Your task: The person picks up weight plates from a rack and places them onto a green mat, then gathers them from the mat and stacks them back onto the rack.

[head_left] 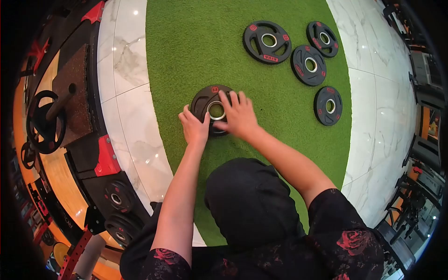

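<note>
A black weight plate (204,97) with a red mark and a silver centre ring lies on the green turf in front of me. My left hand (195,126) grips its left edge, fingers at the outer rim and thumb on the face near the ring. Over the plate's right side is my right hand (239,114), fingers spread and slightly blurred, hiding that part of the plate. Turf shows through the centre hole.
To the right on the turf (196,37) lie a three-slot plate (255,29), two overlapping plates (316,74) (332,48) and another plate (322,95). Pale marble tiles (128,70) border the turf. At left stands a rack with a red foot (108,156) and stored plates (112,189).
</note>
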The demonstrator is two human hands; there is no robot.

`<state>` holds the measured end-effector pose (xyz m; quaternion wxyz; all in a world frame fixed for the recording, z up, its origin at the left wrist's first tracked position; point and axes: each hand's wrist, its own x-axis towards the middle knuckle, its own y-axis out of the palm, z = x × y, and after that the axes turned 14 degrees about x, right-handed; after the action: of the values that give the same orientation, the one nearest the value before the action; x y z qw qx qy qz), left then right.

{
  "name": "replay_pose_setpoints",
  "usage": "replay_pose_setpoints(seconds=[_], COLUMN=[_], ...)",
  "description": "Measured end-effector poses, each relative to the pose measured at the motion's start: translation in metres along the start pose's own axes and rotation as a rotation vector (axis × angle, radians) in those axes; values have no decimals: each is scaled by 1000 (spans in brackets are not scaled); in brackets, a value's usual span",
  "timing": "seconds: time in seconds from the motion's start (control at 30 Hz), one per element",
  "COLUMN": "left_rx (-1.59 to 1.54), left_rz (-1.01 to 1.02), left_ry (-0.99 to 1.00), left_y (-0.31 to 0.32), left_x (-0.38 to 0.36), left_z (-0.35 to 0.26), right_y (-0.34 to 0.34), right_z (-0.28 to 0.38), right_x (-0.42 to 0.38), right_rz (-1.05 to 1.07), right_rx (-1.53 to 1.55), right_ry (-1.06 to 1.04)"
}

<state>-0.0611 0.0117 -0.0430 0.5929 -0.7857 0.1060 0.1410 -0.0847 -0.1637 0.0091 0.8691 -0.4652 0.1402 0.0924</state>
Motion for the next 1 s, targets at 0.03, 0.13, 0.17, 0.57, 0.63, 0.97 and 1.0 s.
replay_pose_setpoints(seconds=[0.03,0.13,0.17,0.57,0.63,0.97,1.0], left_rx=[-50,142,140,357,333,486,440], left_rz=[-119,-62,-62,-139,-75,51,43], left_ry=[113,311,311,301,231,350,332], left_y=[8,15,18,-10,-15,-31,-33], left_x=[-11,-46,-40,114,139,106,103], left_z=[12,38,40,-36,-53,11,20], right_y=[11,34,36,-10,-20,-28,-29], right_z=[-6,-45,-48,-68,-66,-64,-63], right_x=[-13,-13,-8,126,172,195,195], right_rz=[9,106,107,-129,-170,-175,-166], right_rx=[11,-121,-123,-333,-332,-305,-359], right_ry=[1,-280,-280,-197,-125,3,26])
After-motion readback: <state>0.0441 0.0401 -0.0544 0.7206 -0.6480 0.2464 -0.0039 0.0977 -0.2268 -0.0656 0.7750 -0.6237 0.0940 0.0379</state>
